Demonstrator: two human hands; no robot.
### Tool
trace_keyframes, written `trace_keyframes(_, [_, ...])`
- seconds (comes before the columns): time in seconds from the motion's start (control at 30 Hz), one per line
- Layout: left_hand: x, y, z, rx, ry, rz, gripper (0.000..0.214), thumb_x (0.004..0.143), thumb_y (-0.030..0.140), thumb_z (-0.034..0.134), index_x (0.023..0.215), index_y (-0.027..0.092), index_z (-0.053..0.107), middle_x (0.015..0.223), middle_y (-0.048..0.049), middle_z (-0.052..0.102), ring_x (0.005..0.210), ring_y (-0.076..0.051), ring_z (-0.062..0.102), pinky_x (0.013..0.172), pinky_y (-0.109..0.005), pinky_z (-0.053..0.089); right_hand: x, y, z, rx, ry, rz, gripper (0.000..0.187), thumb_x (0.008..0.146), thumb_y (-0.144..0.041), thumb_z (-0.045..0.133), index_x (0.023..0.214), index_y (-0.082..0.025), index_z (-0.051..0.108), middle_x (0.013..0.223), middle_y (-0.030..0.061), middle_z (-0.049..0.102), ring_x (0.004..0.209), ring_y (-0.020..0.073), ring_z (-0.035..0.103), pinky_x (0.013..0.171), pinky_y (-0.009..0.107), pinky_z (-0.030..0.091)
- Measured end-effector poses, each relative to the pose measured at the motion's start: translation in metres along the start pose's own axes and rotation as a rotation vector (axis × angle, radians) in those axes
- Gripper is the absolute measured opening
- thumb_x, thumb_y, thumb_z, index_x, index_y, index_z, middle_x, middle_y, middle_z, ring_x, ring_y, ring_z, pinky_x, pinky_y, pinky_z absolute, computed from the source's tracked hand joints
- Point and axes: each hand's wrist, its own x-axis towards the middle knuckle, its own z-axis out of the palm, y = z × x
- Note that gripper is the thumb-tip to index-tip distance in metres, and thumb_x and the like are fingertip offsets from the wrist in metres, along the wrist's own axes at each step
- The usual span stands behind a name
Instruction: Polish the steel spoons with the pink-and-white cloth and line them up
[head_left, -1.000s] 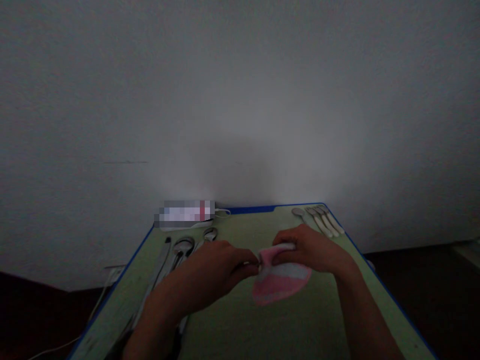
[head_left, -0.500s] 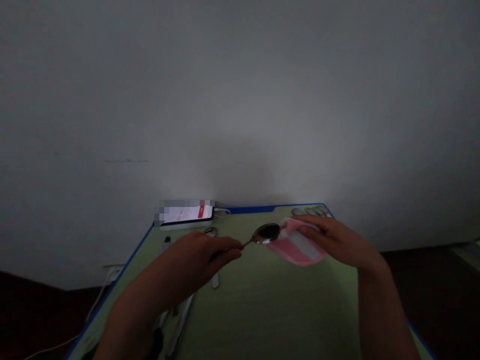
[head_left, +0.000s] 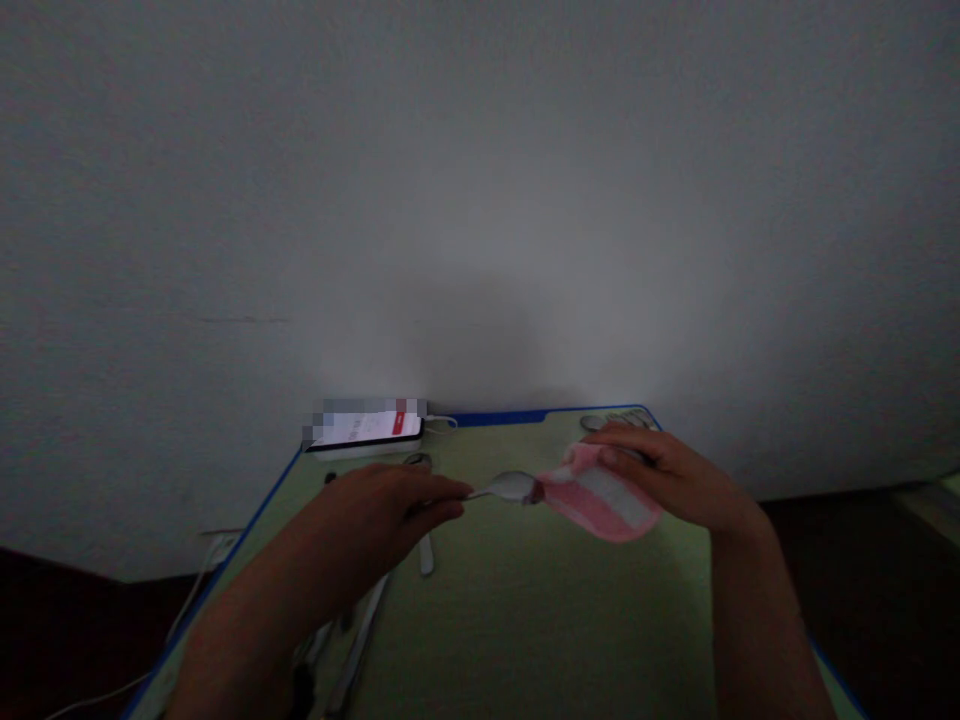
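Note:
My left hand (head_left: 394, 505) pinches the handle of a metal spoon (head_left: 511, 487), held level above the table. The spoon's bowl points right, and its tip meets the edge of a pink and white cloth (head_left: 600, 497). Closed on that cloth is my right hand (head_left: 660, 468), with the fabric hanging below the fingers. Beneath my left hand, another piece of cutlery (head_left: 426, 555) lies on the table, partly covered by the hand.
A lit phone (head_left: 365, 428) with a white cable (head_left: 442, 420) sits at the back left of the green table (head_left: 540, 620). Several spoons (head_left: 619, 417) lie at the back right corner. More long utensils (head_left: 364, 640) lie on the left, partly behind my forearm. A wall rises behind.
The spoon has turned over, from its dark hollow showing to a paler face. My left hand has shifted slightly left, and the cloth has sunk a little.

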Motion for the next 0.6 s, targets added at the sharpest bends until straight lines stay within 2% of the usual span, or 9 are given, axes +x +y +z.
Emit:
trace_keyframes(0.23, [-0.0021, 0.0001, -0.0017, 0.021, 0.008, 0.005, 0.029, 0.087, 0.039, 0.044, 0.104, 0.032, 0.067, 0.103, 0.001, 0.07, 0.093, -0.021, 0.063, 0.086, -0.034, 0.045, 0.0011, -0.0028, -0.0005, 0.023, -0.125, -0.06, 0.026, 0.087, -0.031, 0.045, 0.107, -0.027, 0.061, 0.104, 0.0028, 0.062, 0.098, 0.0177, 0.055, 0.083, 0.033, 0.044])
trace_keyframes(0.4, [-0.0054, -0.0022, -0.0045, 0.05, 0.039, -0.041, 0.032, 0.088, 0.039, 0.042, 0.107, 0.028, 0.065, 0.109, -0.0008, 0.067, 0.101, -0.023, 0.06, 0.091, -0.04, 0.042, -0.0001, -0.0017, -0.0005, -0.007, -0.13, -0.06, 0.026, 0.088, -0.031, 0.044, 0.107, -0.028, 0.062, 0.107, 0.002, 0.062, 0.1, 0.0173, 0.054, 0.084, 0.032, 0.043])
trace_keyframes(0.6, [-0.0055, 0.0071, -0.0021, 0.019, -0.003, 0.018, 0.03, 0.088, 0.04, 0.042, 0.105, 0.031, 0.065, 0.1, -0.0002, 0.07, 0.089, -0.021, 0.064, 0.083, -0.035, 0.046, 0.0038, -0.0068, 0.0017, -0.018, -0.145, -0.051, 0.026, 0.088, -0.032, 0.044, 0.106, -0.027, 0.062, 0.103, 0.0022, 0.062, 0.095, 0.0161, 0.055, 0.081, 0.03, 0.043])
